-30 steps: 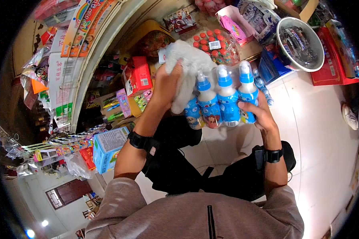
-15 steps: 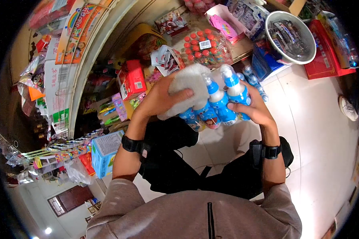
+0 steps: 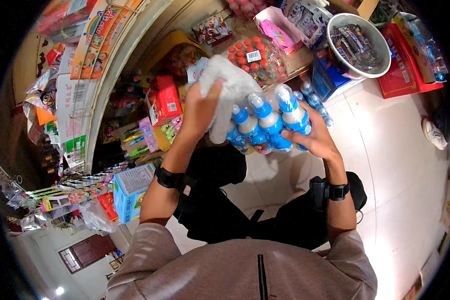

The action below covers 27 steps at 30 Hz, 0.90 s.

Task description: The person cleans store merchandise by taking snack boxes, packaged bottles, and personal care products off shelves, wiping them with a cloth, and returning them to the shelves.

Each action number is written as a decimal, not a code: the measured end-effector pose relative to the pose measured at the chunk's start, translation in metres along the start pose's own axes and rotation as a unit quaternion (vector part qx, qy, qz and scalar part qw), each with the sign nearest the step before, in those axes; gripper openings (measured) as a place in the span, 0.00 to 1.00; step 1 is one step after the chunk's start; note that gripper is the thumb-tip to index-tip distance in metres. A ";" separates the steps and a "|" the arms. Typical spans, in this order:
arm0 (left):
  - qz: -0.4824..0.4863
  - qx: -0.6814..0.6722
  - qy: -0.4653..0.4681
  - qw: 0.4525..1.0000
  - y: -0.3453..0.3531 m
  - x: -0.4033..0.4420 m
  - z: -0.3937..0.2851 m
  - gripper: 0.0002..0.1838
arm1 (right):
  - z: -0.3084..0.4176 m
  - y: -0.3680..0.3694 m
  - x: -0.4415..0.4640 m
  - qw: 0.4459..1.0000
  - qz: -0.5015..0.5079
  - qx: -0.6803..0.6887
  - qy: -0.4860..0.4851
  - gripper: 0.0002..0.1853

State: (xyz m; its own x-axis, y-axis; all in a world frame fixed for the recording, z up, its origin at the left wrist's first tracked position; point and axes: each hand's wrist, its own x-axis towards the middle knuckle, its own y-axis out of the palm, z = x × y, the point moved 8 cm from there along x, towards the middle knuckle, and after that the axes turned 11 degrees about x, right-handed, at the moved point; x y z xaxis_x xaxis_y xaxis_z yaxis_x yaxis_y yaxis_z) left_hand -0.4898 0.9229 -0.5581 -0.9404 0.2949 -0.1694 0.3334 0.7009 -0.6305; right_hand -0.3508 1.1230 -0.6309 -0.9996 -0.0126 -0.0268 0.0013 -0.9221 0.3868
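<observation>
My left hand [image 3: 203,107] is closed on a white cloth [image 3: 233,82], the thumb lying over its front. The cloth hangs against the left side of a pack of blue-labelled drink bottles [image 3: 269,127]. These bottles have blue collars and clear caps, and they tilt slightly up and away from me. On the right side of the pack, my right hand [image 3: 315,134] grips it, with the thumb across a front bottle. The fingers behind the bottles are mostly hidden. Beyond the pack lies a bag of red-capped bottles [image 3: 257,56].
A white bucket of wrapped items [image 3: 359,46] stands at the upper right beside a red box [image 3: 404,62]. More blue bottles [image 3: 316,102] lie on the floor near the shelf. A red carton [image 3: 163,101] and a blue carton [image 3: 133,192] are on the left.
The cloth has moved left and off the bottle tops, uncovering another blue collar at the left of the pack. My right hand keeps its grip, shifted slightly left.
</observation>
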 end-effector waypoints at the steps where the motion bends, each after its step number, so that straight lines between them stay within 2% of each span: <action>1: -0.049 -0.026 -0.081 0.995 -0.008 -0.001 0.008 0.15 | 0.003 -0.001 0.001 1.000 0.000 0.000 -0.001 0.29; 2: -0.049 -0.026 -0.079 0.995 -0.010 -0.001 0.003 0.15 | 0.007 -0.002 0.002 1.000 0.003 0.000 -0.011 0.29; 4: -0.043 -0.318 -0.094 0.943 -0.014 -0.002 -0.004 0.17 | 0.012 -0.004 0.003 1.000 0.002 0.000 -0.023 0.29; 5: -0.040 -0.316 -0.091 0.944 -0.020 -0.001 0.000 0.17 | 0.014 -0.005 0.003 1.000 0.002 -0.003 -0.025 0.29; 6: 0.013 -0.184 -0.059 0.981 -0.020 0.000 0.006 0.17 | 0.015 -0.007 0.004 1.000 0.001 -0.006 -0.028 0.29; 7: 0.058 -0.081 0.039 0.994 -0.011 -0.004 -0.005 0.17 | 0.015 -0.009 0.004 1.000 -0.002 -0.005 -0.030 0.29; 9: 0.088 0.102 0.255 0.957 0.005 -0.024 -0.027 0.20 | 0.009 -0.008 0.006 0.997 0.024 -0.069 -0.017 0.28; 10: 0.128 0.201 0.221 0.946 0.020 -0.031 -0.046 0.23 | 0.014 -0.006 0.007 0.991 0.029 -0.114 -0.058 0.28; 11: 0.166 0.298 0.184 0.922 0.033 -0.033 -0.051 0.26 | 0.013 -0.006 0.008 0.991 0.027 -0.114 -0.061 0.28; 13: 0.176 0.283 0.204 0.921 0.049 -0.032 -0.044 0.29 | 0.004 0.002 0.006 0.984 0.058 -0.164 -0.027 0.27; 15: 0.185 0.268 0.220 0.920 0.054 -0.033 -0.037 0.33 | -0.002 0.001 0.005 0.985 0.040 -0.167 -0.026 0.26; 17: 0.148 0.243 0.243 0.927 0.049 -0.031 -0.039 0.32 | -0.002 0.002 0.006 0.990 0.033 -0.133 -0.031 0.26; 21: 0.126 0.219 0.221 0.942 0.044 -0.025 -0.032 0.29 | -0.005 0.008 0.010 0.990 0.040 -0.132 -0.020 0.25; 24: 0.098 0.237 0.216 0.942 0.036 -0.022 -0.030 0.24 | 0.001 0.013 0.012 0.992 0.045 -0.111 -0.029 0.25; 26: 0.063 0.038 0.005 0.997 0.020 -0.012 -0.008 0.18 | 0.006 0.018 0.013 0.987 0.063 -0.128 -0.070 0.25; 27: 0.063 0.038 0.005 0.997 0.017 -0.011 0.003 0.18 | 0.006 0.018 0.013 0.987 0.064 -0.127 -0.070 0.25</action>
State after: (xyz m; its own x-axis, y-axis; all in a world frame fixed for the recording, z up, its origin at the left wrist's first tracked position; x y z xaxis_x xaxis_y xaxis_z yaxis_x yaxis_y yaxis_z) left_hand -0.4740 0.9299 -0.5689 -0.8906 0.3838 -0.2439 0.4423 0.6064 -0.6608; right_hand -0.3640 1.1084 -0.6181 -0.9850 -0.0979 0.1424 0.1172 -0.9840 0.1342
